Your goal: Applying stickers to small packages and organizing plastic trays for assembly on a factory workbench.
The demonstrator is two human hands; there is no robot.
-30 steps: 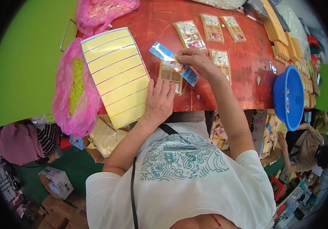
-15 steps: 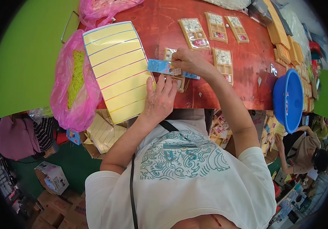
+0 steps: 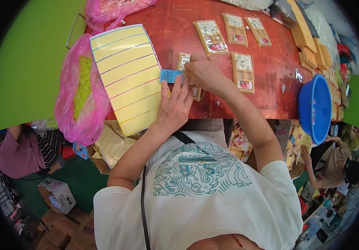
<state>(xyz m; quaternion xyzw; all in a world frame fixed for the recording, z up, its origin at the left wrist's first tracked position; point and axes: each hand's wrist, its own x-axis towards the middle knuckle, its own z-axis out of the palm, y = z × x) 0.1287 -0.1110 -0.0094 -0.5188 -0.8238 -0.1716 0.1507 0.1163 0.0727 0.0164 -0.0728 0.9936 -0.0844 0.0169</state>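
Note:
A small clear-covered tray (image 3: 182, 61) of white round pieces lies on the red table in front of me, mostly hidden under my hands. Across it runs a blue printed strip (image 3: 170, 76), whose left end sticks out beside the tray. My left hand (image 3: 172, 110) rests with fingers stretched out, their tips on the strip. Over the tray, my right hand (image 3: 207, 74) has its fingers curled and pressed together at the strip's right part, which it covers. A sheet of yellow labels (image 3: 127, 77) lies just left of my left hand.
Several similar filled trays, among them one tray (image 3: 243, 74), lie to the right and farther back. A blue basin (image 3: 316, 110) stands at the right edge. Pink bags, one bag (image 3: 69, 89) holding yellow-green sticks, sit left. Empty tan trays (image 3: 302, 29) are stacked far right. Other people work nearby.
My right hand has moved slightly left and down over the tray. The strip's right end, which stuck out beyond that hand, no longer shows. My left hand has barely moved.

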